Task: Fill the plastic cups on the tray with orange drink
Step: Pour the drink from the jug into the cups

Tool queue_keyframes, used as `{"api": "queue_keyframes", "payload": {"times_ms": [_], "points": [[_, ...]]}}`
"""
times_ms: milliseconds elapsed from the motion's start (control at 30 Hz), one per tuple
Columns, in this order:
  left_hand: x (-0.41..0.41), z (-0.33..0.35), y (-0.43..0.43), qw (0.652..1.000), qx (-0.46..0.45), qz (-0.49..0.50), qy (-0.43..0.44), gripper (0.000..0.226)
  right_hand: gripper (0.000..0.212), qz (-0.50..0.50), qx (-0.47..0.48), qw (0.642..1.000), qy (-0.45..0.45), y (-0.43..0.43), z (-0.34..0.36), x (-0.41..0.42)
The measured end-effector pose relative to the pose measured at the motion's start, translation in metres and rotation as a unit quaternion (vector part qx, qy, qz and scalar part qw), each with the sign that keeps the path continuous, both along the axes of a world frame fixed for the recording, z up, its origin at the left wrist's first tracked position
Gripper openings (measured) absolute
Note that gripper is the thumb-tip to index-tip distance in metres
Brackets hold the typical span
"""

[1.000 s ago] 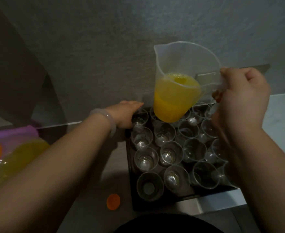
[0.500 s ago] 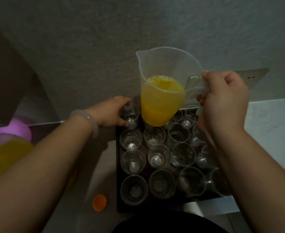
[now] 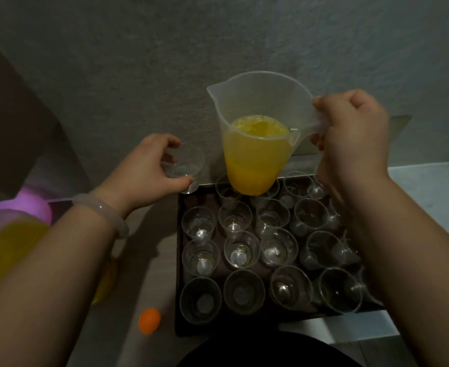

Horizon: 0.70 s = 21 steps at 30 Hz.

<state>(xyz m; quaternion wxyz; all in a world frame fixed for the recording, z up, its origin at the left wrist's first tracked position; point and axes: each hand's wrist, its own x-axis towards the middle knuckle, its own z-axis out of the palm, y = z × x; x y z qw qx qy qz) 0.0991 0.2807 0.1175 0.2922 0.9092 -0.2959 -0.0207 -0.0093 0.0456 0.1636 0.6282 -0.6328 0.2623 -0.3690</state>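
Observation:
A dark tray (image 3: 178, 260) holds several clear plastic cups (image 3: 241, 250), all without drink in them. My right hand (image 3: 350, 133) grips the handle of a translucent jug (image 3: 257, 144) about half full of orange drink, held upright above the tray's far edge with its spout to the left. My left hand (image 3: 144, 170) holds one clear cup (image 3: 189, 165) lifted at the tray's far left corner, just left of the jug.
A large bottle of orange drink (image 3: 9, 250) lies blurred at the left, partly behind my left arm. Its orange cap (image 3: 149, 317) lies on the counter left of the tray. A purple object (image 3: 32, 205) sits behind it. A grey wall stands close behind the tray.
My left hand has closed on the far left corner cup and lifted it off the tray. The jug has come closer to that cup and stays upright.

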Motion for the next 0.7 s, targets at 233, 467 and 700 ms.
{"api": "queue_keyframes", "payload": {"times_ms": [233,467,700], "points": [[-0.012,0.007,-0.007,0.999,0.037,-0.025,-0.027,0.072,0.024,0.079,-0.062,0.994,0.051,-0.014,0.016,0.011],[-0.015,0.01,-0.005,0.998,0.048,-0.02,-0.034,0.068,0.028,0.152,-0.145,0.972,0.102,-0.004,0.022,0.019],[-0.019,0.006,0.004,0.998,0.05,-0.021,-0.033,0.062,0.027,0.158,-0.242,0.949,0.124,0.01,0.028,0.031]]}}
